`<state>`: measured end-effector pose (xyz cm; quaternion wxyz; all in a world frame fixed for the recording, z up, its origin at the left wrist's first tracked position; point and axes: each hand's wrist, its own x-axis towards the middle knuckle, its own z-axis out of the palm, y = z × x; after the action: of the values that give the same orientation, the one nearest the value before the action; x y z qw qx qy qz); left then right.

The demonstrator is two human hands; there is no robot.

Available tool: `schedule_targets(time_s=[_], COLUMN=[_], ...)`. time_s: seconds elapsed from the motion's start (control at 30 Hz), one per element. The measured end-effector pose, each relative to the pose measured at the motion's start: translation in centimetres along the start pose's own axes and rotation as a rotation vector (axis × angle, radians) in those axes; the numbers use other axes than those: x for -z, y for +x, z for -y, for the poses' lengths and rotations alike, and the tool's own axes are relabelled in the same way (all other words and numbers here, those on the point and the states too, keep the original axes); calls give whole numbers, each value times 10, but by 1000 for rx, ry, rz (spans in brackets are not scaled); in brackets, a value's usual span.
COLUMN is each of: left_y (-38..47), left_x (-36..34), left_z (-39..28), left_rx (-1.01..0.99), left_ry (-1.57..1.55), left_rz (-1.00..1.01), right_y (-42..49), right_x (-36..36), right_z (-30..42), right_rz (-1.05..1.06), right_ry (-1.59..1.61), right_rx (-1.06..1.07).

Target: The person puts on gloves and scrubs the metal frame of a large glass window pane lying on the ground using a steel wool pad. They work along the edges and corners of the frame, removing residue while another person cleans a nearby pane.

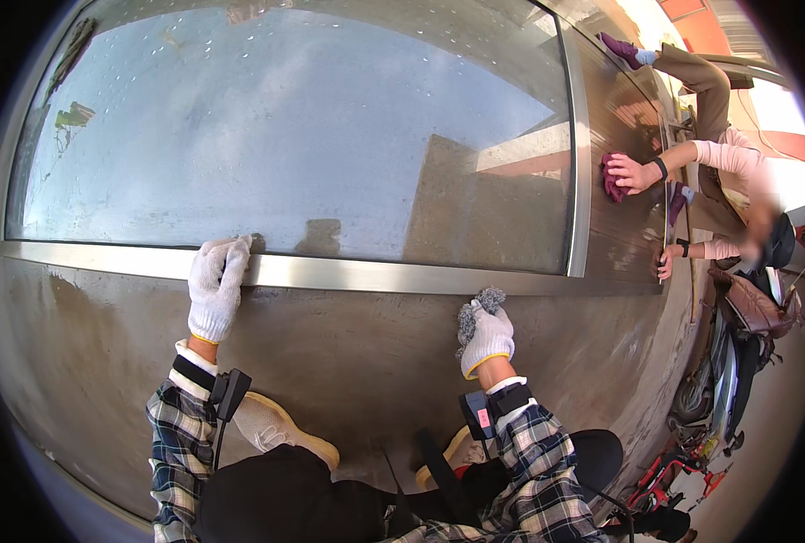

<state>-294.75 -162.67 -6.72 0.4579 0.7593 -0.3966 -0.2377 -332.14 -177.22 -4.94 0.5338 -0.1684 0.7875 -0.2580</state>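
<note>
My left hand (217,288), in a white knit work glove, rests on the metal frame strip (334,273) at the lower edge of a large glass pane (294,136), its fingers curled at the glass. My right hand (489,336), gloved the same way, is closed on a grey fuzzy cloth or scrubber (469,322) just below the strip, over the wet brown surface (348,339). Water drops dot the pane, which mirrors sky and a building. Whether my left fingers hold anything cannot be told.
At the right, a co-worker (735,156) presses a dark red cloth (616,178) on a ribbed brown panel (619,224). The upright frame bar (579,149) stands between that panel and the glass. Parked motorcycles (721,366) are at the far right. My shoes (283,427) are on the brown surface.
</note>
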Motion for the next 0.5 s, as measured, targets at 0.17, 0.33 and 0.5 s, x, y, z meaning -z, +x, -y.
schedule_targets(time_s=[0.17,0.33,0.5], left_y=[-14,-60,-107], left_x=[-3,-3,18], left_z=[-7,-23,-8], left_rx=[332,412,547], left_ry=[-657,-825,-891], left_rz=[-66,-149,-311], right_y=[-46,-96,-142], right_x=[-61,-113,-173], right_z=[-28,-39,-49], right_rz=[160,365,451], right_ry=[16,-18,-196], right_rx=[-109,-280,-289])
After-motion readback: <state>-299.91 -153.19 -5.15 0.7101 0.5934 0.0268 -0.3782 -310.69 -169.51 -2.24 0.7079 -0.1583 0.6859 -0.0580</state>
